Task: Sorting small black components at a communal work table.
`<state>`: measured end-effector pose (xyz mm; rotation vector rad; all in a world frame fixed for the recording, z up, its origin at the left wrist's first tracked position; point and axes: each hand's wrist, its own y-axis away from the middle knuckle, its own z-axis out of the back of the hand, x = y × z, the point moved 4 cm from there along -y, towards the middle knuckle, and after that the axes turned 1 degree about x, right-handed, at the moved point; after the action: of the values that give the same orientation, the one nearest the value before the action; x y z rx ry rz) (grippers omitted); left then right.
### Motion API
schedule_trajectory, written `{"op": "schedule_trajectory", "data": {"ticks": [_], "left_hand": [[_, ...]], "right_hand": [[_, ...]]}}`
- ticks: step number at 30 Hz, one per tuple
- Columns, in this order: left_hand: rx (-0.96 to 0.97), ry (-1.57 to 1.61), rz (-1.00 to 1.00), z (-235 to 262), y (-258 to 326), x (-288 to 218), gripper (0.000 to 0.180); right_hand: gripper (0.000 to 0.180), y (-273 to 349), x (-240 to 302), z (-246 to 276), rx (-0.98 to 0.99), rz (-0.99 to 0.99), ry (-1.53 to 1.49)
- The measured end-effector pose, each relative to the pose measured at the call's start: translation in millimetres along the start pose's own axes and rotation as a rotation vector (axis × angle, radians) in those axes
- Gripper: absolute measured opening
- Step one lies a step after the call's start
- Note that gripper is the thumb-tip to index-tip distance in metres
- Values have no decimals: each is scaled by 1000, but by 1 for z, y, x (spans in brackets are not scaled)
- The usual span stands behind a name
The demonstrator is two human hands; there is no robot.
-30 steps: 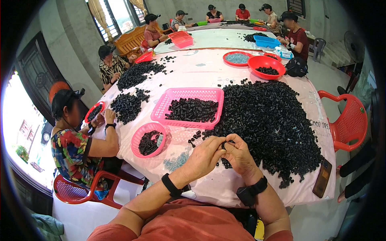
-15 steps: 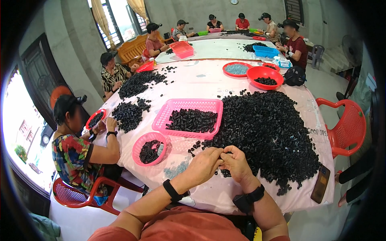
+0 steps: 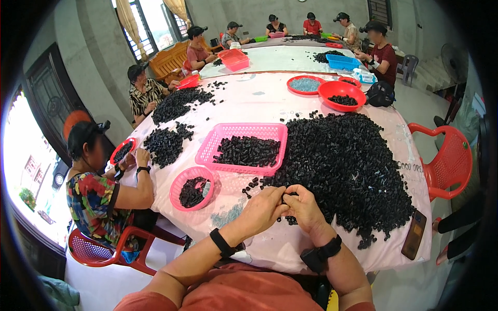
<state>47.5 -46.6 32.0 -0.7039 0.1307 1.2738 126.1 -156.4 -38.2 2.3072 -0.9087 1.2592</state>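
My left hand (image 3: 261,211) and my right hand (image 3: 306,211) meet at the fingertips over the near edge of a big heap of small black plastic pieces (image 3: 342,166). Both are closed in a pinch. A dark spot shows between the fingers, but what they hold is too small and covered to make out. Left of them stands a round pink basket (image 3: 176,201) with black strips and a pale greyish piece in it. Beyond lies a rectangular pink basket (image 3: 207,139), partly filled with short black pieces. Small clear bluish bits (image 3: 226,216) lie near my left wrist.
A phone (image 3: 414,236) lies at the table's right edge, near a red chair (image 3: 448,155). Farther back are a red bowl (image 3: 342,97), a red tray of bluish bits (image 3: 305,84) and a black cap (image 3: 380,96). A co-worker (image 3: 98,192) sits at left; several others sit farther along.
My hands stay together at nearly the same spot; the fingers have shifted slightly, and a dark spot now shows between them. The whole view has tilted a little.
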Motion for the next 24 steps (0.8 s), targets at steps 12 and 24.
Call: {"op": "schedule_trajectory", "data": {"ticks": [12, 24], "left_hand": [[59, -32, 28, -1, 4, 5, 39], [68, -61, 18, 0, 5, 5, 28]], "right_hand": [[23, 3, 1, -2, 15, -75, 57], [37, 4, 4, -4, 28, -96, 60]]}}
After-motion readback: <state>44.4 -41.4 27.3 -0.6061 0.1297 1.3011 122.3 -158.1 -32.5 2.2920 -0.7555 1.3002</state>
